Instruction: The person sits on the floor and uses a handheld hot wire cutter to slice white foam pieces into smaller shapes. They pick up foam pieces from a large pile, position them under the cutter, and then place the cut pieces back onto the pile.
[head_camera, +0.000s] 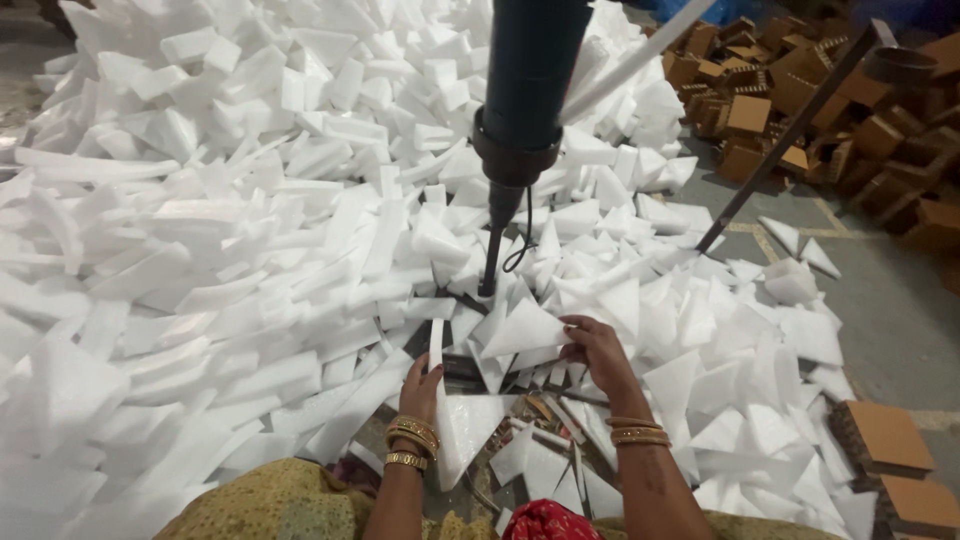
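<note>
Left hand (420, 385) fingers pinch foam strip (436, 345) | right hand (598, 352) on foam triangle (525, 330)

A workshop floor: heaped white foam offcuts (250, 230) and stacked cardboard corner pieces (770, 90).

A single head-worn camera looks steeply down and forward from close above the person's lap, facing a floor heaped with white foam offcuts (230, 230).

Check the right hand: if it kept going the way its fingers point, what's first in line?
The right hand points up-left and already touches a white triangular foam piece. Beyond that, probably the dark vertical rod under the hanging tool, though depth is unclear.
</note>
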